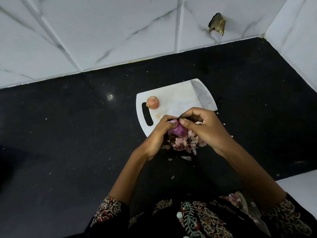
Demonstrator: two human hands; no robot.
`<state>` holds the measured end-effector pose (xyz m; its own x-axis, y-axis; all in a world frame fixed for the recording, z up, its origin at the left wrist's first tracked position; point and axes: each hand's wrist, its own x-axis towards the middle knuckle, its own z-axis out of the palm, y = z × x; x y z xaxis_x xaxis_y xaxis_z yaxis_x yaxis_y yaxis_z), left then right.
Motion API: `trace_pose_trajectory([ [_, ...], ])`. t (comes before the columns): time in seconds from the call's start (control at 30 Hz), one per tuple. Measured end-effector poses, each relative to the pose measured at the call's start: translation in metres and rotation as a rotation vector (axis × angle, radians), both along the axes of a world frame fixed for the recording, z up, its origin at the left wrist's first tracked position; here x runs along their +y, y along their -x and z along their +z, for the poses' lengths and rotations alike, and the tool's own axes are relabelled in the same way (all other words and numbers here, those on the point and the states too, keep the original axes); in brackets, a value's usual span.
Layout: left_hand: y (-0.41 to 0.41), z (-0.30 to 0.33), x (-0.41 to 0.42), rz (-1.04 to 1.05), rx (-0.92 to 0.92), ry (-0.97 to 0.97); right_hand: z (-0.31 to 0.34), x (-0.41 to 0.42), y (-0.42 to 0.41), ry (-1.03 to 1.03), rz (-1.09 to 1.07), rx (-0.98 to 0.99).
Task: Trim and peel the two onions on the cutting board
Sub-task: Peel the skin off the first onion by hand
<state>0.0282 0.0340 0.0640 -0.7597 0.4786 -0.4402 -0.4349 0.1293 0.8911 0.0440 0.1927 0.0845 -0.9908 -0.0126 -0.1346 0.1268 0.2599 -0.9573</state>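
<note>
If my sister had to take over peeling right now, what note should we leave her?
Left hand: holds the purple onion above the near edge of the cutting board.
Right hand: fingers pinch at the top of that onion, pulling skin.
Loose peels are piled under the hands.
The second onion sits on the board near the handle slot, still in its brown skin.
The knife lies on the board's far right corner.
Done: first onion mostly peeled.
Left: finish it, then trim and peel the second.

The right hand conceals the handle of the broad steel knife. Both hands cover most of the purple peeled onion and the white plastic cutting board's near edge.
</note>
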Motion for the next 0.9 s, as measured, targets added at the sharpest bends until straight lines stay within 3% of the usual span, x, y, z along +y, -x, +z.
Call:
trace_pose_trajectory([
  [0.17,0.001,-0.004,0.001,-0.006,0.071,0.027,-0.006,0.001,0.001,-0.028,0.034,-0.028],
  [0.43,-0.001,-0.011,0.001,0.064,0.023,-0.042,-0.012,-0.001,-0.002,-0.029,0.037,-0.036],
  [0.7,0.000,-0.015,-0.003,0.095,0.043,-0.067,-0.005,0.004,-0.001,-0.135,0.071,0.062],
  [0.8,0.000,-0.016,-0.001,0.136,0.010,-0.136,-0.006,0.002,-0.001,-0.206,0.052,0.128],
  [0.9,0.001,-0.016,0.002,0.267,-0.063,-0.282,-0.006,0.000,-0.003,-0.117,0.027,0.129],
])
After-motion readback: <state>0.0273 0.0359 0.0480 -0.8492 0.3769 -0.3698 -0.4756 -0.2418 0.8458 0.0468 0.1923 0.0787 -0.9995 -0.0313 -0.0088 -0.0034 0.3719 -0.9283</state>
